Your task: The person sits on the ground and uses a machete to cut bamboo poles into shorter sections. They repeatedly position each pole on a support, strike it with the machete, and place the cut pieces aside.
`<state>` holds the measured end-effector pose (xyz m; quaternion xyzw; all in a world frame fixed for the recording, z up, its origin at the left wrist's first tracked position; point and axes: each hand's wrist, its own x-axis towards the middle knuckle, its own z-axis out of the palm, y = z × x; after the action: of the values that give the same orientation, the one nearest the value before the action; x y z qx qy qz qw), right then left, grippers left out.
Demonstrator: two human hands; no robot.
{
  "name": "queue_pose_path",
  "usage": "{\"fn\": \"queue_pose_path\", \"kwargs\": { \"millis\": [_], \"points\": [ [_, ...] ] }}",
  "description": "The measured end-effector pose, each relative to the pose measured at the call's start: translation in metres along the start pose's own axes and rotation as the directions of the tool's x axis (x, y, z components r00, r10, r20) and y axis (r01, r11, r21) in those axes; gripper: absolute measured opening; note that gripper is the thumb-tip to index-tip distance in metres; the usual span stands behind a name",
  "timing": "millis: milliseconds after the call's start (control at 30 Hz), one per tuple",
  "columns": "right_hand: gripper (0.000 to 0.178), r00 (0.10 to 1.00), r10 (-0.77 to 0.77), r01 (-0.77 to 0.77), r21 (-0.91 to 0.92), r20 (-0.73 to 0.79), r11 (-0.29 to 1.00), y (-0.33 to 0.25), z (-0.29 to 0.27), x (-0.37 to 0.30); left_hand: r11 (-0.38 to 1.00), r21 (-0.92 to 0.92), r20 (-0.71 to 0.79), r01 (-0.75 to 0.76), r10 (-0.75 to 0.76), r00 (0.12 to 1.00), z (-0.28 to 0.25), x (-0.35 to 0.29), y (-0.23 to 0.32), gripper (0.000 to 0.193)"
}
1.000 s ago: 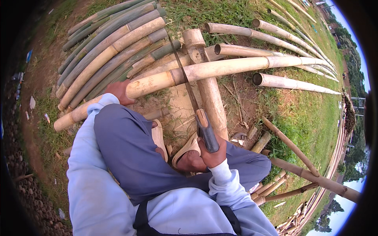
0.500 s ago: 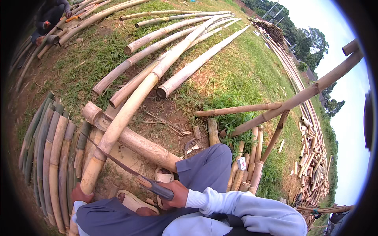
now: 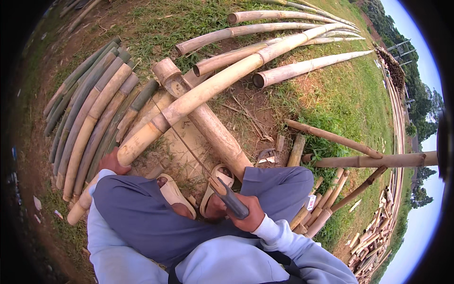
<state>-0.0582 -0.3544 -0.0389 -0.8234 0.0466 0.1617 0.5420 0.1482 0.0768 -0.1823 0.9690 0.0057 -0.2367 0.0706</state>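
Observation:
My right hand is closed round the dark handle of a handsaw. Its thin blade runs up and away to the left, lying across a long pale bamboo pole near a dark joint. At the pole's near end is my left hand, wrapped against its side with the fingers partly hidden. The pole rests on a thicker bamboo log that has a notch cut near its far end. That log slants down to my right leg. Pale sawdust lies on the ground under the blade.
Cut bamboo lengths lie side by side at the left. More long poles stretch away ahead. On the right stand a bamboo frame and short pieces with a small white box. My sandalled feet are close below the blade.
The view has swung left and down, so the scene sits farther right and another person at the upper left is gone from it. Both hands keep their holds; the saw still crosses the pole.

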Motion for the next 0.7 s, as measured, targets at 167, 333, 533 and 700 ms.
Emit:
{"fn": "queue_pose_path", "kwargs": {
  "millis": [167, 333, 533, 700],
  "points": [
    [0.028, 1.000, 0.009, -0.009, -0.037, -0.017, 0.999, -0.023, -0.008, -0.021, 1.000, -0.012, 0.006, 0.012, -0.012, 1.000, -0.006, -0.013, 0.011, 0.088],
    [0.013, 0.978, -0.165, 0.158, -0.056, -0.131, 0.986, 0.015, 0.026, 0.088, 1.000, 0.004, -0.058, -0.018, 0.018, 0.998, -0.011, -0.007, 0.026, 0.084],
    [0.028, 0.997, 0.080, -0.080, -0.013, 0.012, 0.997, -0.023, -0.020, -0.037, 1.000, -0.005, 0.021, 0.004, -0.004, 1.000, -0.003, -0.020, 0.019, 0.081],
    [0.025, 1.000, 0.021, -0.021, -0.030, -0.002, 0.999, -0.002, -0.002, 0.038, 1.000, -0.004, -0.048, 0.017, -0.017, 0.999, 0.000, -0.019, 0.022, 0.083]
  ]
}}
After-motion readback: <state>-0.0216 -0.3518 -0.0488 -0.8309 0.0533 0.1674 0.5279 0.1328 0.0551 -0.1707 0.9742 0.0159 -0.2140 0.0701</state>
